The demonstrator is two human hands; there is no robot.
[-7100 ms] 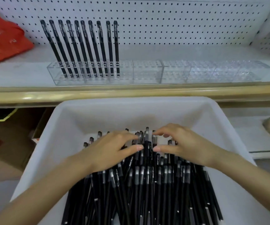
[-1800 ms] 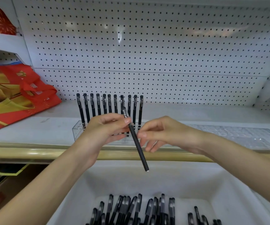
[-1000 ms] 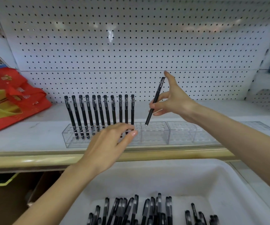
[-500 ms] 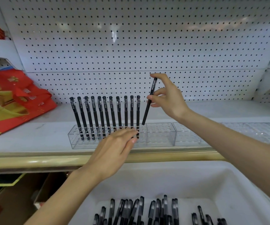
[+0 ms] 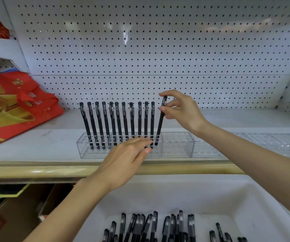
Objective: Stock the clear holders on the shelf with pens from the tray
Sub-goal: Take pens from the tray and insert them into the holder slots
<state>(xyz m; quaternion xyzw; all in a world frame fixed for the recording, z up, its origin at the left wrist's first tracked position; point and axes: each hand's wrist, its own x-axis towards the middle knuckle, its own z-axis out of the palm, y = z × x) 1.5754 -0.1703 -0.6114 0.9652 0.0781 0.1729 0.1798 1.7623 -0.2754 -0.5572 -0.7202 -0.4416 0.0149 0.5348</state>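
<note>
A clear holder (image 5: 177,145) sits on the white shelf (image 5: 36,144), with several black pens (image 5: 118,123) standing upright in its left part. My right hand (image 5: 180,109) pinches the top of one more black pen (image 5: 160,123), slightly tilted, its tip down in a hole just right of the row. My left hand (image 5: 125,159) lies flat with fingers apart against the holder's front, holding nothing. Below, the white tray (image 5: 201,194) holds several loose black pens (image 5: 151,227). A second clear holder (image 5: 271,144) extends to the right.
A red and yellow bag (image 5: 16,109) lies on the shelf at the left. White pegboard (image 5: 140,49) backs the shelf. A gold rail (image 5: 36,170) edges the shelf front. Cardboard boxes (image 5: 9,215) sit below left.
My right hand has lowered the pen, and its tip has gone into the holder beside the row. My left hand has stayed at the holder's front.
</note>
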